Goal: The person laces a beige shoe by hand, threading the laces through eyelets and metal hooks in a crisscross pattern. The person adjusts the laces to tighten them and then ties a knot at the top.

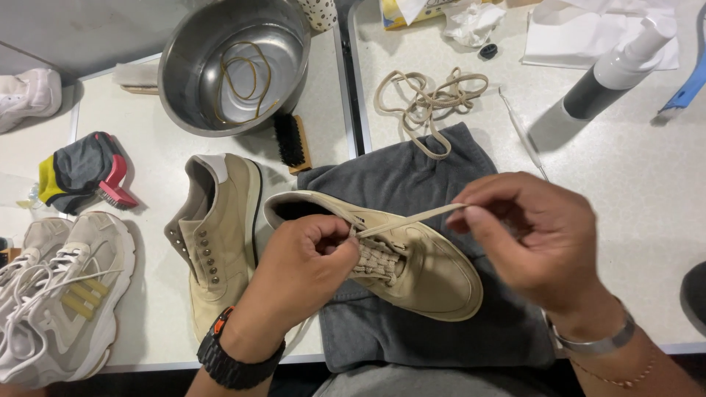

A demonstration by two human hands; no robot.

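A tan shoe (426, 268) lies on a grey towel (412, 176) in front of me, toe pointing right. My left hand (301, 268) rests on its tongue and pinches the laced part near the eyelets. My right hand (533, 235) holds the free end of a beige lace (412, 219) and pulls it taut to the right, away from the shoe. A second tan shoe (217, 235), without a lace, sits just left of the towel.
A loose beige lace (426, 99) lies behind the towel. A steel bowl (176, 70) holds another lace in water, with a black brush (290, 140) beside it. A pair of white sneakers (59, 294) sits at the left, a spray bottle (614, 70) at the back right.
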